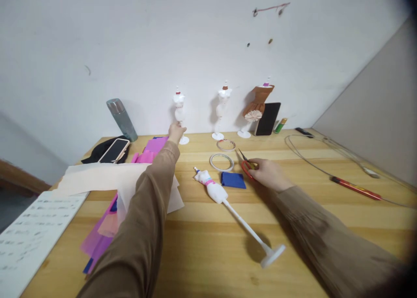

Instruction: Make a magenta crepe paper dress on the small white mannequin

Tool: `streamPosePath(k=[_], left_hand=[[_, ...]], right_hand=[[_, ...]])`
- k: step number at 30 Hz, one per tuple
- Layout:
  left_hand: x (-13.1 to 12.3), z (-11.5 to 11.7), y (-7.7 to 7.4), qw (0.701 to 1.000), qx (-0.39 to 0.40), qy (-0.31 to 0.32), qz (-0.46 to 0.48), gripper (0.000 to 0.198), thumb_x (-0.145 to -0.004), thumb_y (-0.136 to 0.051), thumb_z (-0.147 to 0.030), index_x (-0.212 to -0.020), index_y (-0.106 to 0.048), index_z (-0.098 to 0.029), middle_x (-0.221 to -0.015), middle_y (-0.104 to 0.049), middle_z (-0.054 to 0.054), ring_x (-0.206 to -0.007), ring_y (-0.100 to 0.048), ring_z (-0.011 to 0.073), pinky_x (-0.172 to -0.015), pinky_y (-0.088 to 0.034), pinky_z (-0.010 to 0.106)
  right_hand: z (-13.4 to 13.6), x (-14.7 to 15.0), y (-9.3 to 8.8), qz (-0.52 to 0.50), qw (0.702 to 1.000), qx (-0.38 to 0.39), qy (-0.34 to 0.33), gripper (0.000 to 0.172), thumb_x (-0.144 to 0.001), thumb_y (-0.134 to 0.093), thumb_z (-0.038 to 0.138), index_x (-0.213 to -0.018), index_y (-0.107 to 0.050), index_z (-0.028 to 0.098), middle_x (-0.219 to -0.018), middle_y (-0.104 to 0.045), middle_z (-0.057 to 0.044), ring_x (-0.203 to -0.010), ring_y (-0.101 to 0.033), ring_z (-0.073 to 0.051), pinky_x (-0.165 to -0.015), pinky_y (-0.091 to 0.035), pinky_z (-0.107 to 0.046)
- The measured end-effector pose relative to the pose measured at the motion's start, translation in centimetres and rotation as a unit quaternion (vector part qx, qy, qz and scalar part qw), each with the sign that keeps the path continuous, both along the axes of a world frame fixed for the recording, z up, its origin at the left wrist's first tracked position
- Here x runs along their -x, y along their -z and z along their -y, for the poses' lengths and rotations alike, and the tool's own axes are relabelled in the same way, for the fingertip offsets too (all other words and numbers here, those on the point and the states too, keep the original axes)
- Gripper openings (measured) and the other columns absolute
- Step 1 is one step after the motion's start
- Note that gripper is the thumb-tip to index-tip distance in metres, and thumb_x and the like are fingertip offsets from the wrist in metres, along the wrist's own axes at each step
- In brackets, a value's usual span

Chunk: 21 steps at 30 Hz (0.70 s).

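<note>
My left hand (176,132) reaches to the back of the table and closes around the lower part of a small white dress form (179,107), which stands upright with a red band at its neck. Some of the fingers are hidden behind it. In my right hand (269,174) is a pair of scissors (246,164) with red handles, blades pointing away and left. Between my arms another dress form (216,192) lies on its side, with a pink band at its waist. Beside it is a folded blue piece of cloth or paper (233,180). Two tape rolls (222,162) lie flat behind it.
Along the wall stand a bare dress form (223,104), one in a brown dress (259,99), a dark tablet (268,119) and a green tube (280,125). At left are a bottle (122,120), a phone (114,150) and coloured sheets (155,147). A red-handled corded tool (355,188) lies right.
</note>
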<state>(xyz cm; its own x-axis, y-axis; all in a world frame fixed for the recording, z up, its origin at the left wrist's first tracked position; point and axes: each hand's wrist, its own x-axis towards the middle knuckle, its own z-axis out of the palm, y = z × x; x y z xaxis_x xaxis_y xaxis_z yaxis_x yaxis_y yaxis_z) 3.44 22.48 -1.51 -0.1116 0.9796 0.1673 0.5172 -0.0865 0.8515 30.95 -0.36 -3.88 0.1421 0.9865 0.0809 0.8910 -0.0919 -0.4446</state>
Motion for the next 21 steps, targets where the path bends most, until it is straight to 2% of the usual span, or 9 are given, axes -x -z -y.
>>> streamPosePath(k=[3, 6, 11, 14, 18, 21], left_hand=[[-0.4, -0.2, 0.2, 1.000, 0.007, 0.017, 0.009, 0.036, -0.093, -0.061, -0.035, -0.123, -0.059, -0.016, -0.123, -0.061, 0.010, -0.105, -0.063, 0.0227, -0.088, -0.055, 0.043], [-0.6, 0.0, 0.3, 0.999, 0.014, 0.031, 0.019, 0.037, -0.093, -0.060, -0.035, -0.124, -0.058, -0.016, -0.124, -0.061, 0.010, -0.106, -0.062, 0.0230, -0.089, -0.055, 0.044], [-0.7, 1.1, 0.1, 0.997, 0.027, 0.056, 0.046, 0.037, -0.093, -0.060, -0.036, -0.124, -0.058, -0.015, -0.124, -0.061, 0.011, -0.105, -0.063, 0.0226, -0.088, -0.056, 0.044], [-0.7, 2.1, 0.1, 0.994, 0.043, 0.074, 0.063, 0.031, -0.093, -0.060, -0.033, -0.117, -0.060, -0.014, -0.113, -0.064, 0.009, -0.095, -0.065, 0.0190, -0.081, -0.057, 0.038], [-1.0, 4.1, 0.0, 0.989, 0.056, 0.102, 0.090, 0.009, -0.084, -0.063, -0.010, -0.092, -0.066, -0.011, -0.080, -0.066, 0.003, -0.066, -0.060, 0.0111, -0.063, -0.051, 0.024], [-1.3, 5.7, -0.1, 0.984, 0.056, 0.130, 0.106, 0.012, -0.077, -0.062, -0.004, -0.084, -0.066, -0.013, -0.072, -0.066, 0.002, -0.059, -0.057, 0.0095, -0.057, -0.046, 0.021]], right_hand=[[0.1, 0.4, -0.4, -0.023, 0.999, -0.010, 0.021, 0.036, -0.078, -0.061, 0.035, -0.107, -0.075, 0.020, -0.080, -0.076, -0.011, -0.078, -0.069, -0.027, -0.063, -0.046, -0.030], [0.1, 0.8, -0.8, -0.049, 0.998, -0.011, 0.034, 0.044, -0.077, -0.060, 0.036, -0.114, -0.073, 0.016, -0.076, -0.075, -0.009, -0.070, -0.068, -0.024, -0.060, -0.045, -0.030], [0.5, 0.9, -1.5, -0.109, 0.994, -0.004, 0.020, 0.053, -0.075, -0.057, 0.034, -0.121, -0.069, 0.010, -0.068, -0.070, -0.005, -0.058, -0.062, -0.019, -0.055, -0.045, -0.028], [1.2, 1.2, -2.3, -0.156, 0.987, -0.011, -0.023, 0.055, -0.074, -0.059, 0.035, -0.123, -0.068, 0.011, -0.065, -0.066, -0.002, -0.055, -0.057, -0.016, -0.054, -0.043, -0.027], [2.3, 1.9, -3.1, -0.193, 0.977, -0.014, -0.093, 0.052, -0.071, -0.063, 0.042, -0.112, -0.072, 0.010, -0.060, -0.057, 0.000, -0.054, -0.050, -0.014, -0.052, -0.039, -0.027], [2.8, 2.3, -3.4, -0.217, 0.964, 0.019, -0.152, 0.050, -0.071, -0.062, 0.037, -0.114, -0.072, 0.012, -0.060, -0.056, 0.002, -0.053, -0.047, -0.012, -0.051, -0.037, -0.025]])
